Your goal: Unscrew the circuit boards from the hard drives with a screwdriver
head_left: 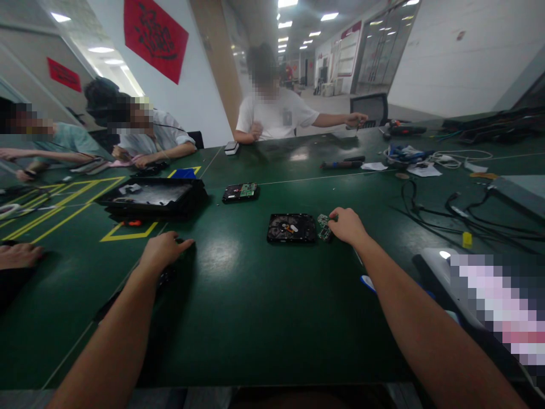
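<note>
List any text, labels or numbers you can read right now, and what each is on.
None can be read.
Red wall hanging: dark brush character, too blurred.
Smaller red sign: blurred.
Open hard drive beside the right hand: label illegible.
Second hard drive: green circuit board markings too small.

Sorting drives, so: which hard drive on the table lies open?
The drive beside the right hand: its platter shows. The farther drive shows its green board.

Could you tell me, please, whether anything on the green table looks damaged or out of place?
The black hard drive lies opened, its insides bare. A small green circuit board sits loose beside it, under the right hand. The left hand rests on a dark object that is hard to identify.
</note>
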`<action>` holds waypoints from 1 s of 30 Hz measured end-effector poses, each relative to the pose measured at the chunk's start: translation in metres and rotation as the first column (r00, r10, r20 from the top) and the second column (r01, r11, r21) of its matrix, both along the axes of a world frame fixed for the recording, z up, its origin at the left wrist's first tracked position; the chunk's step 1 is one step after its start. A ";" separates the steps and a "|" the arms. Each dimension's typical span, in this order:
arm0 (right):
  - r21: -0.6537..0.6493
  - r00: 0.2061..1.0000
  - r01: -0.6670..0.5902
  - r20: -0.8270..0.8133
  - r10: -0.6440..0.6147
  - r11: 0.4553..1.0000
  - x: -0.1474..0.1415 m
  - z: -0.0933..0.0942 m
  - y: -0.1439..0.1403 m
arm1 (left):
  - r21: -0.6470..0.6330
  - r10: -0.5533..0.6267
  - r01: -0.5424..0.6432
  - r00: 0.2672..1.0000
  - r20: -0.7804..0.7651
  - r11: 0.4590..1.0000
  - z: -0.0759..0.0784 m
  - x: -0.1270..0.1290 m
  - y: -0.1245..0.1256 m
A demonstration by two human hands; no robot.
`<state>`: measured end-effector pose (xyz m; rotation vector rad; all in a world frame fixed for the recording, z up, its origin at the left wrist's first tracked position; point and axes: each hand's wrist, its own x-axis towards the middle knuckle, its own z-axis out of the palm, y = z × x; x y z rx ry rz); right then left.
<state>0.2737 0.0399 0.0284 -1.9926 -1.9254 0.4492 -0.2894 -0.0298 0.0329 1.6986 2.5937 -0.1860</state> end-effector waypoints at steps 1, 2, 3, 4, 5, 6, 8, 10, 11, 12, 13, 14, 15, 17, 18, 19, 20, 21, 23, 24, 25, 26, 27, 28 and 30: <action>-0.001 1.000 0.000 -0.001 0.000 1.000 0.000 0.000 0.000 | 0.011 0.007 -0.007 1.000 0.003 1.000 -0.002 0.003 -0.003; 0.000 1.000 0.001 -0.001 -0.001 1.000 0.000 0.001 -0.001 | 0.030 0.010 -0.010 1.000 0.007 0.999 -0.005 0.006 -0.005; -0.001 1.000 0.002 0.000 -0.002 1.000 -0.001 0.001 -0.001 | 0.057 0.015 -0.016 1.000 0.005 0.998 -0.007 0.009 -0.007; -0.006 1.000 0.004 -0.001 -0.004 1.000 -0.001 0.002 -0.002 | 0.083 0.015 -0.015 1.000 -0.006 0.996 -0.009 0.012 -0.009; -0.012 1.000 0.006 -0.005 -0.006 1.000 -0.001 0.002 -0.002 | 0.105 0.006 -0.003 1.000 -0.026 0.995 -0.011 0.015 -0.011; -0.020 1.000 0.012 -0.009 -0.012 1.000 -0.001 0.003 -0.002 | 0.121 -0.005 0.011 0.999 -0.051 0.993 -0.013 0.016 -0.012; -0.033 1.000 0.015 -0.017 -0.016 0.999 -0.001 0.003 -0.003 | 0.142 -0.031 0.044 0.995 -0.093 0.989 -0.017 0.018 -0.013; -0.029 1.000 0.011 -0.012 -0.011 1.000 -0.001 0.003 -0.002 | 0.154 -0.051 0.068 0.992 -0.113 0.986 -0.019 0.017 -0.015; -0.021 1.000 0.006 -0.006 -0.006 1.000 -0.001 0.003 -0.002 | 0.157 -0.058 0.076 0.992 -0.115 0.985 -0.019 0.016 -0.015; -0.014 1.000 0.002 -0.001 -0.002 1.000 -0.001 0.002 -0.002 | 0.160 -0.062 0.080 0.991 -0.116 0.984 -0.020 0.016 -0.016; -0.009 1.000 0.001 0.000 -0.001 1.000 -0.001 0.002 -0.002 | 0.162 -0.064 0.083 0.991 -0.118 0.983 -0.020 0.015 -0.016; -0.005 1.000 0.001 -0.001 -0.001 1.000 -0.001 0.001 -0.001 | 0.162 -0.066 0.085 0.990 -0.121 0.983 -0.020 0.015 -0.016; -0.003 1.000 0.002 -0.004 -0.002 1.000 -0.001 0.001 -0.001 | 0.161 -0.067 0.087 0.990 -0.124 0.983 -0.019 0.015 -0.016; -0.004 1.000 0.005 -0.007 -0.005 1.000 -0.001 0.001 -0.002 | 0.155 -0.069 0.090 0.989 -0.133 0.984 -0.018 0.015 -0.015; -0.004 1.000 0.006 -0.005 -0.006 1.000 -0.002 0.001 -0.002 | 0.148 -0.071 0.091 0.988 -0.137 0.985 -0.017 0.016 -0.014; -0.009 1.000 0.008 -0.002 -0.008 1.000 -0.002 0.002 -0.003 | 0.139 -0.073 0.093 0.987 -0.141 0.986 -0.017 0.016 -0.013; -0.015 1.000 0.012 0.000 -0.012 1.000 -0.002 0.003 -0.003 | 0.131 -0.074 0.093 0.987 -0.144 0.987 -0.017 0.016 -0.012; -0.019 1.000 0.013 0.002 -0.013 1.000 -0.003 0.003 -0.004 | 0.125 -0.074 0.092 0.986 -0.146 0.988 -0.016 0.015 -0.011; -0.023 1.000 0.011 0.003 -0.011 1.000 -0.003 0.005 -0.005 | 0.119 -0.074 0.092 0.986 -0.149 0.989 -0.016 0.015 -0.010; -0.023 1.000 0.009 0.003 -0.009 1.000 -0.003 0.005 -0.005 | 0.117 -0.073 0.091 0.986 -0.150 0.989 -0.017 0.015 -0.009; -0.021 1.000 0.007 0.004 -0.007 1.000 -0.003 0.005 -0.005 | 0.115 -0.072 0.090 0.986 -0.151 0.989 -0.017 0.015 -0.009; -0.018 1.000 0.005 0.007 -0.005 1.000 -0.003 0.005 -0.005 | 0.112 -0.068 0.086 0.986 -0.151 0.990 -0.017 0.015 -0.009; -0.015 1.000 0.004 0.009 -0.004 1.000 -0.003 0.004 -0.005 | 0.108 -0.063 0.080 0.986 -0.152 0.991 -0.017 0.016 -0.009; -0.010 1.000 0.003 0.011 -0.003 1.000 -0.003 0.004 -0.005 | 0.102 -0.057 0.073 0.987 -0.151 0.992 -0.016 0.016 -0.009; -0.004 1.000 0.001 0.010 -0.001 1.000 -0.002 0.003 -0.005 | 0.084 -0.046 0.059 0.988 -0.149 0.995 -0.015 0.018 -0.010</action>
